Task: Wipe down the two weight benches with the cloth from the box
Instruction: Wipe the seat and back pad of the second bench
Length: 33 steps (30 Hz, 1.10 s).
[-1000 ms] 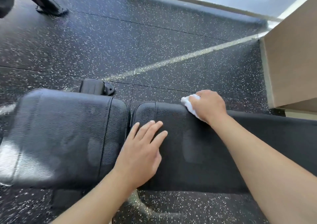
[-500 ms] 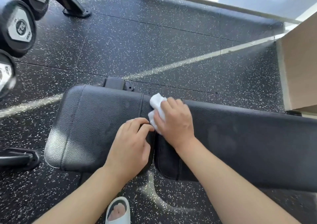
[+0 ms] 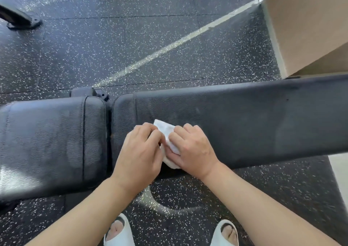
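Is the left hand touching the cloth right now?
Touching. The head view shows the left hand's fingers curled onto the white cloth, no gap, right hand gripping it too.

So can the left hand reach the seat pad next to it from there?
Probably yes. The left hand sits on the cloth right beside the gap, and the seat pad lies just to its left with nothing on its bare surface to block it.

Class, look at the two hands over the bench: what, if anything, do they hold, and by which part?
Both hold the white cloth: the left hand grips its left side, the right hand its right side, above the long bench pad.
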Tool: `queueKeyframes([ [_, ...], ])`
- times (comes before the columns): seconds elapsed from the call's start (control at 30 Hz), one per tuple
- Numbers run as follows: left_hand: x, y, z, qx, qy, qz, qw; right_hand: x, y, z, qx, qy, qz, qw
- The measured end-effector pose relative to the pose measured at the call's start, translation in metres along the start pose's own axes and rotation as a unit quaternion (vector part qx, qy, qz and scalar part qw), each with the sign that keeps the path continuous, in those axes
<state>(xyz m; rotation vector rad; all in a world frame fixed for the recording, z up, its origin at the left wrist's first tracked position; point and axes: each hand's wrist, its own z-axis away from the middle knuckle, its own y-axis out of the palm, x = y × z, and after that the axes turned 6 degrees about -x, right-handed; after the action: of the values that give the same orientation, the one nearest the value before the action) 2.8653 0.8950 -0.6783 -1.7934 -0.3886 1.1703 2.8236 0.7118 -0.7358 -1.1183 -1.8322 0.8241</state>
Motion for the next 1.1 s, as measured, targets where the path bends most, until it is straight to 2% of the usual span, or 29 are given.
queueKeyframes([
  [0.17, -0.067, 0.049, -0.051, 0.031, 0.048, 0.003, 0.998, -0.093, -0.05, 0.036, -0.024, 0.082, 0.049, 0.995],
  [0.33, -0.13, 0.103, -0.105, 0.074, 0.103, -0.004, 0.992, -0.16, -0.089, 0.063, -0.056, 0.12, 0.081, 0.988],
  [0.5, -0.165, 0.152, -0.159, 0.067, 0.103, -0.034, 0.992, -0.217, -0.127, 0.094, -0.065, 0.157, 0.104, 0.98],
  [0.57, -0.177, 0.173, -0.175, 0.065, 0.079, -0.06, 0.993, -0.242, -0.143, 0.106, -0.074, 0.19, 0.119, 0.972],
  [0.67, -0.188, 0.195, -0.177, 0.02, 0.026, -0.081, 0.996, -0.274, -0.161, 0.115, -0.088, 0.214, 0.119, 0.966],
  [0.73, -0.189, 0.203, -0.178, -0.012, 0.027, -0.081, 0.996, -0.285, -0.16, 0.117, -0.093, 0.213, 0.116, 0.966],
  [0.83, -0.184, 0.205, -0.179, -0.025, 0.022, -0.088, 0.996, -0.289, -0.152, 0.102, -0.121, 0.254, 0.116, 0.953],
  [0.9, -0.184, 0.208, -0.18, -0.029, 0.03, -0.088, 0.995, -0.305, -0.148, 0.076, -0.134, 0.325, 0.148, 0.924],
  [0.97, -0.184, 0.21, -0.179, -0.034, 0.029, -0.088, 0.995, -0.329, -0.139, 0.037, -0.14, 0.36, 0.163, 0.908],
  [1.1, -0.182, 0.213, -0.18, -0.038, 0.039, -0.096, 0.994, -0.354, -0.121, -0.019, -0.087, 0.355, 0.161, 0.917],
])
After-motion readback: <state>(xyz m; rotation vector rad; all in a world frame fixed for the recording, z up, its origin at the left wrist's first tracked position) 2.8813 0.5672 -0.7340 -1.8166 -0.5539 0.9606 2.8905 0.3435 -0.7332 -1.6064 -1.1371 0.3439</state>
